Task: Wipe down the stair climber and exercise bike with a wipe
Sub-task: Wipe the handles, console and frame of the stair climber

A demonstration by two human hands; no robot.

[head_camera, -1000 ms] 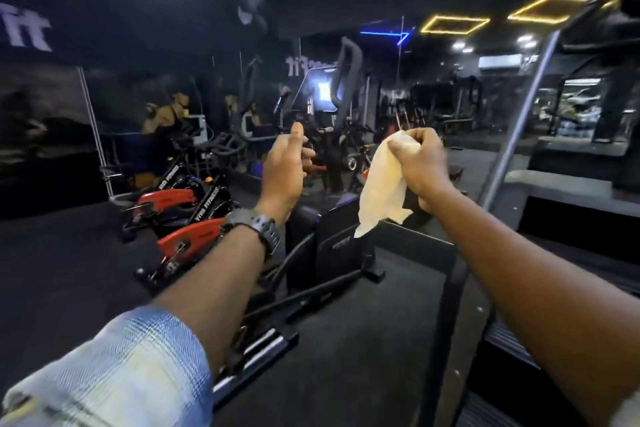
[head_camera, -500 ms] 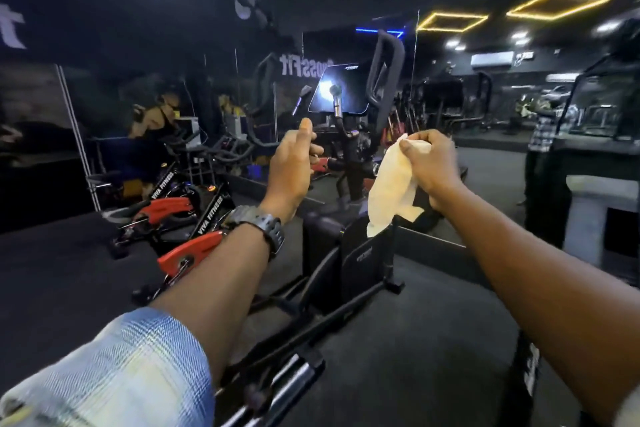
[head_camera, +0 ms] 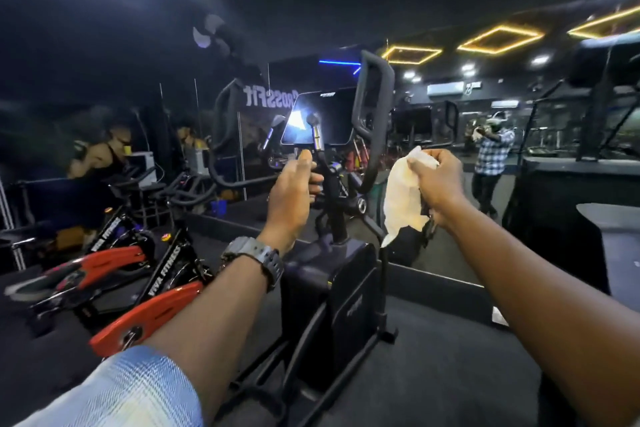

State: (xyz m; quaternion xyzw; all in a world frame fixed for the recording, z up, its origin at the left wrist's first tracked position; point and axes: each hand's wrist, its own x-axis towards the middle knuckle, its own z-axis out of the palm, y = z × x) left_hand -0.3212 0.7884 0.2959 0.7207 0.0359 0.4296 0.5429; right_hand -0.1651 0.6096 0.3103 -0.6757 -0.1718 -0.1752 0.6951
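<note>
The right hand [head_camera: 434, 180] clenches the wipe [head_camera: 401, 198] just right of the machine's upright handle [head_camera: 372, 121], nearer it than the left hand [head_camera: 291, 198], whose fingers curl loosely, seemingly around nothing.

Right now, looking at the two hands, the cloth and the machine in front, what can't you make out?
- Head view: the left hand shows only its back, so any contact with the black machine's chrome grip post is hidden.
- The crumpled pale yellow wipe is bunched inside the right hand, its top hidden.
- The black console screen is washed out by glare.
</note>
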